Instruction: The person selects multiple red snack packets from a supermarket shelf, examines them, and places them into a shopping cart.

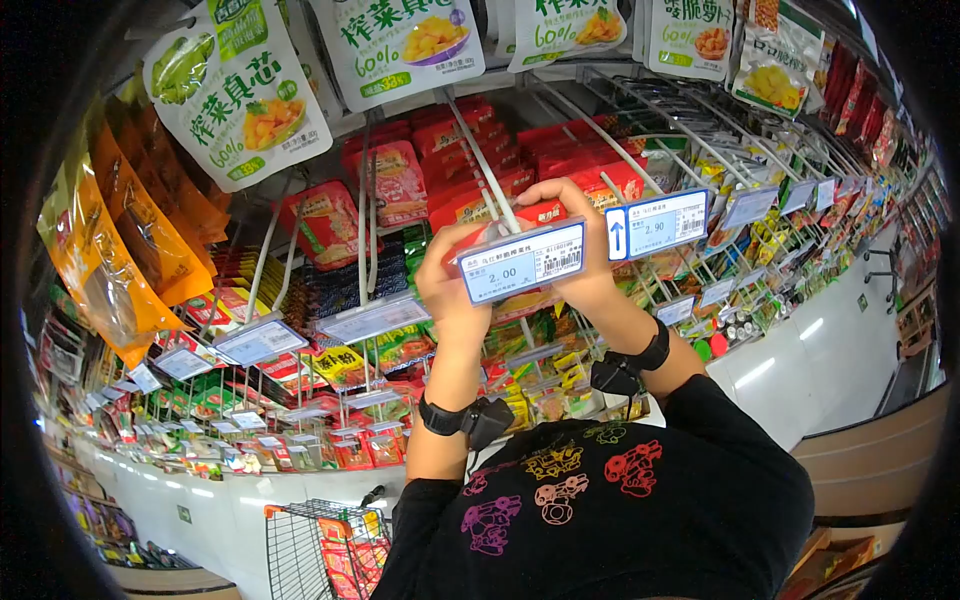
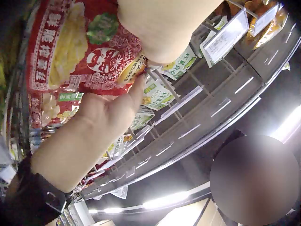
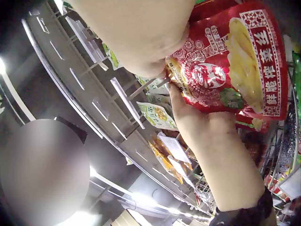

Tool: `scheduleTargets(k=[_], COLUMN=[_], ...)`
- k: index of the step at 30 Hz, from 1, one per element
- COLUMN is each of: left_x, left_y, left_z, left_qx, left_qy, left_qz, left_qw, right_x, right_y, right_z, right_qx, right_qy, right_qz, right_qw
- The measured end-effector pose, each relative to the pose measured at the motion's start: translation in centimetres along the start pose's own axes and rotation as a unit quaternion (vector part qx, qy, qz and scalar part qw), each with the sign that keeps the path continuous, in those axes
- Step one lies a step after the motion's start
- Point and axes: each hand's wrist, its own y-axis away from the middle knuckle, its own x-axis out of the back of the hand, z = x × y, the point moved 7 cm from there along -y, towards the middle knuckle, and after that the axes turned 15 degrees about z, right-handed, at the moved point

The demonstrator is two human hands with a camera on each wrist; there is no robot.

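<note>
One left hand (image 1: 447, 282) and one right hand (image 1: 588, 245) flank one price tag (image 1: 522, 262) marked 2.00; their fingers pinch the top of one red packet (image 2: 101, 56) behind the tag, partly hidden from above. Below the tag, one shopping cart (image 1: 298, 545) is cut off.

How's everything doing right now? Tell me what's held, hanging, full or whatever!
Left hand: gripping the red packet
Right hand: gripping the same packet
Red packet: held near its top by both hands; whether it's unhooked, I can't tell
2.00 price tag: face up to the head camera
White-and-green packets: hanging
Orange packets: hanging
Shopping cart: has red packages inside
</note>
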Motion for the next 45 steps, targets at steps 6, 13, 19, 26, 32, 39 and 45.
scheduleTargets(k=[6, 13, 19, 26, 32, 39, 45], left_x=[0.4, 1.3, 0.7, -0.2, -1.0, 4.7, 14.0], left_y=[-0.4, 1.9, 0.7, 4.1, 9.1, 22.2, 40.2], left_z=[1.3, 1.9, -0.3, 0.1, 2.2, -2.9, -15.0], left_qx=[-0.078, -0.135, -0.307, -0.176, -0.222, 0.011, 0.313], left_qy=[-0.033, -0.090, -0.340, -0.283, -0.303, -0.189, -0.169], left_qz=[0.081, 0.119, 0.080, 0.070, 0.083, 0.206, 0.269], left_qw=[0.993, 0.980, 0.885, 0.940, 0.923, 0.960, 0.895], right_x=[0.7, 1.2, 0.2, 0.3, 3.1, 8.0, 9.7], right_y=[1.2, 3.9, 3.2, 4.6, 6.7, 13.7, 25.2], right_z=[-0.3, 2.2, 1.8, 0.9, -0.4, 1.7, 6.0], right_qx=[0.075, 0.151, 0.099, 0.157, 0.123, 0.072, -0.073], right_qy=[0.037, 0.139, 0.161, 0.192, 0.119, -0.012, -0.058], right_qz=[0.064, 0.020, -0.011, -0.106, -0.159, -0.167, -0.291], right_qw=[0.994, 0.978, 0.982, 0.963, 0.972, 0.983, 0.952])
